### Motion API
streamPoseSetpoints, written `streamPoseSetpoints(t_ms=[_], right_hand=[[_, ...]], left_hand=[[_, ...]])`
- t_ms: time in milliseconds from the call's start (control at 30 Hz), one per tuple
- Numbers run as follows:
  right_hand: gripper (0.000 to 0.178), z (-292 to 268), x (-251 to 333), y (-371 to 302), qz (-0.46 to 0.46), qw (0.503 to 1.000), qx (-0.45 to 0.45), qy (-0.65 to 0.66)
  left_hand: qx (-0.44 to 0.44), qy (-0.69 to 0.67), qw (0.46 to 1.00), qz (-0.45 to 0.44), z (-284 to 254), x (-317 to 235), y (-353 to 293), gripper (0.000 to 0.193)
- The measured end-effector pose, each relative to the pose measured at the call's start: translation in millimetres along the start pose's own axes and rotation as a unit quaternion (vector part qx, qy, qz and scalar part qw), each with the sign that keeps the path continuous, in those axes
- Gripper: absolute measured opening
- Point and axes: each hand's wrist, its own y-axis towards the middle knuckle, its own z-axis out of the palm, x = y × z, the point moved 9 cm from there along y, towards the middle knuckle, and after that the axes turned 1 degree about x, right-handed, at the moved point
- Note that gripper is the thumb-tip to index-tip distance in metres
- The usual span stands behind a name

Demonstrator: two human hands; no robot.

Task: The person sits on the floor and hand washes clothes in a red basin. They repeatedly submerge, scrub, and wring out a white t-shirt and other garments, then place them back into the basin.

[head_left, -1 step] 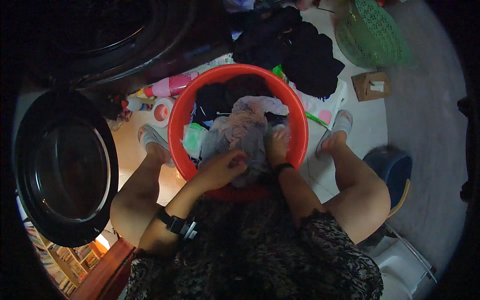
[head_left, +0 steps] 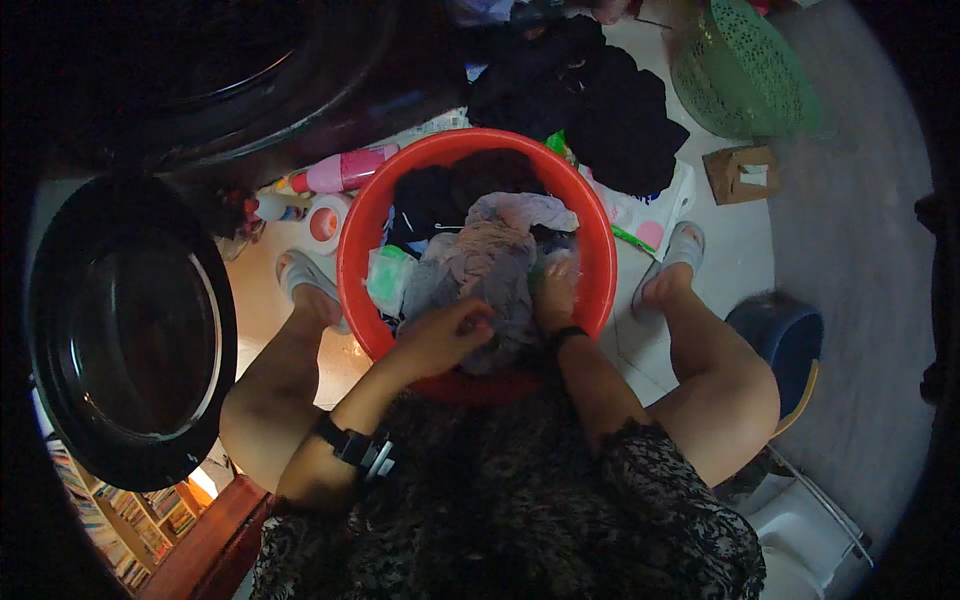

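Observation:
A round red basin stands between my feet. Across its middle lies a wet, bunched grey garment, with dark clothes behind it. Over the garment's near left part, my left hand has its fingers curled closed; what is inside them, if anything, is hidden. Against the basin's right inner side, my right hand is closed beside the garment, near something pale and greenish that I cannot make out. A pale green, see-through item rests at the left inside the basin.
A dark front-loading machine stands at the back left, its round door swung out. Black clothes lie behind the basin. Around it are a pink bottle, a cardboard box, a green perforated basket and a dark blue bucket.

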Motion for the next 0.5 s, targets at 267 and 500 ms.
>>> streamPoseSetpoints(t_ms=[267, 500], right_hand=[[0.045, -67, -35, 10, -0.002, 0.978, 0.106, 0.182], [0.036, -188, -26, -34, -0.084, 0.738, 0.277, 0.609]], left_hand=[[-0.044, 0.048, 0.996, 0.065, -22, 4, 2, 0.040], [-0.108, -0.131, 0.982, 0.083, -37, 3, 17, 0.065]])
